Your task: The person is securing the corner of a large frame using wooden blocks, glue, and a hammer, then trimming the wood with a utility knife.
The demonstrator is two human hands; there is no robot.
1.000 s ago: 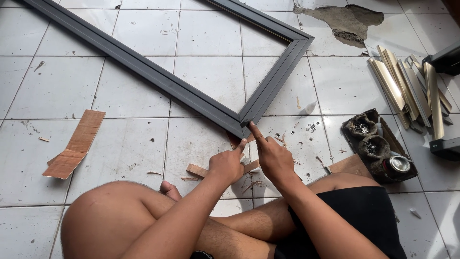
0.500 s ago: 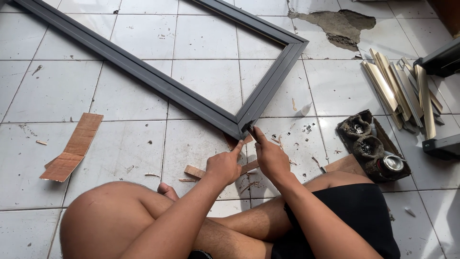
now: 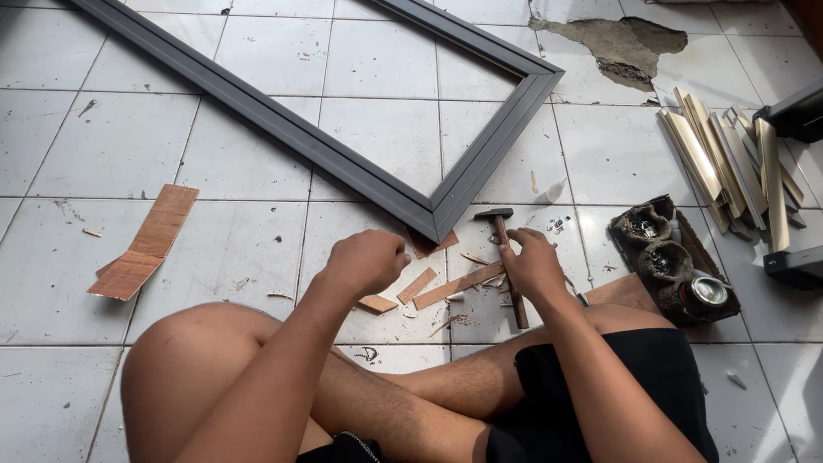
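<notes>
Hammer (image 3: 507,261): small, dark head, wooden handle; laid on white tiled floor (image 3: 111,146) just below corner of dark grey frame (image 3: 446,206). Right hand (image 3: 533,267): fingers curled over handle at mid-length, grip partly closed; full clamp cannot be told. Left hand (image 3: 367,261): loosely fisted, contents hidden, held above wood offcuts (image 3: 429,287). Cardboard strip (image 3: 146,244) placed well left. Dark tray of small containers (image 3: 673,261) and bundle of pale mouldings (image 3: 729,163) located right.
</notes>
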